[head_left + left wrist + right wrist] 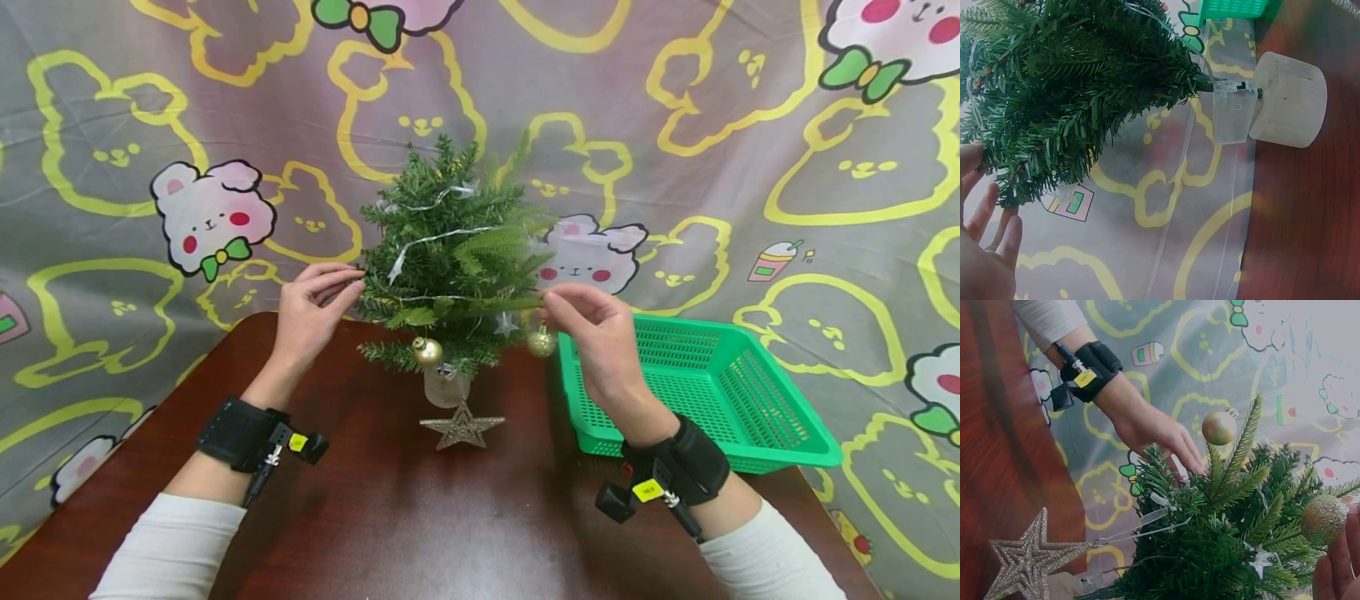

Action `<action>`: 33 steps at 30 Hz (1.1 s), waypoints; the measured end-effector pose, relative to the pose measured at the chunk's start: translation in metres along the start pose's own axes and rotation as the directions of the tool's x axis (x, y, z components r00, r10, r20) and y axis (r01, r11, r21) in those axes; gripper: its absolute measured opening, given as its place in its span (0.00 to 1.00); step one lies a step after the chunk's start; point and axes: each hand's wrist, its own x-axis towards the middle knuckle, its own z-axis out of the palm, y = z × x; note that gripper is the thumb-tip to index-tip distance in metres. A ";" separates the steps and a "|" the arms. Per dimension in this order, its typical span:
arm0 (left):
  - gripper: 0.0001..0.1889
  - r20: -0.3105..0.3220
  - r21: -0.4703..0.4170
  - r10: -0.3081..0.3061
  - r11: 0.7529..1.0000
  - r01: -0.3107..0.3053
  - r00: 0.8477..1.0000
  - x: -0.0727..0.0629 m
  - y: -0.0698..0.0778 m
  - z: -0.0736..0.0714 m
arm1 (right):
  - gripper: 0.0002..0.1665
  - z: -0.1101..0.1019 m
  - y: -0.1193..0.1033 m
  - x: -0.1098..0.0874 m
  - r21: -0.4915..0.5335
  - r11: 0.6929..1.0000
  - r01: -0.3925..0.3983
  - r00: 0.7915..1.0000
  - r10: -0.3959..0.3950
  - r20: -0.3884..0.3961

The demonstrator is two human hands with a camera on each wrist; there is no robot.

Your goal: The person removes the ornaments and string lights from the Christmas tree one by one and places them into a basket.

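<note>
1. The brown table [337, 525] is carrying the green tree [435, 271], which is standing upright between the hands.
2. Right of the tree, the green basket [813, 454] is resting.
3. The hands are working apart: the left hand [311, 308] is touching branch tips with loosely spread fingers; the right hand [600, 333] is pinching a branch [517, 304].
4. The gold star [462, 429] is showing below the branches.
5. Gold balls [427, 352] are hanging low.
6. The silver garland [396, 267] is crossing the tree; arranging branches around it seems in hand, next calling for gentle spreading without dislodging ornaments.
</note>
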 end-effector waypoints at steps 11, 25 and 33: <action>0.13 0.008 -0.002 0.010 1.000 -0.010 1.000 0.001 0.000 0.000 | 0.08 -0.002 0.000 -0.002 -0.028 1.000 0.015 1.000 -0.015 0.000; 0.13 0.014 -0.013 0.006 1.000 -0.006 1.000 0.000 0.005 0.000 | 0.09 -0.003 -0.004 -0.005 -0.059 0.998 0.032 0.999 -0.031 0.012; 0.13 0.013 -0.012 0.008 1.000 -0.008 1.000 -0.001 0.004 0.000 | 0.08 -0.007 -0.007 -0.007 -0.077 0.996 0.041 0.999 -0.039 0.030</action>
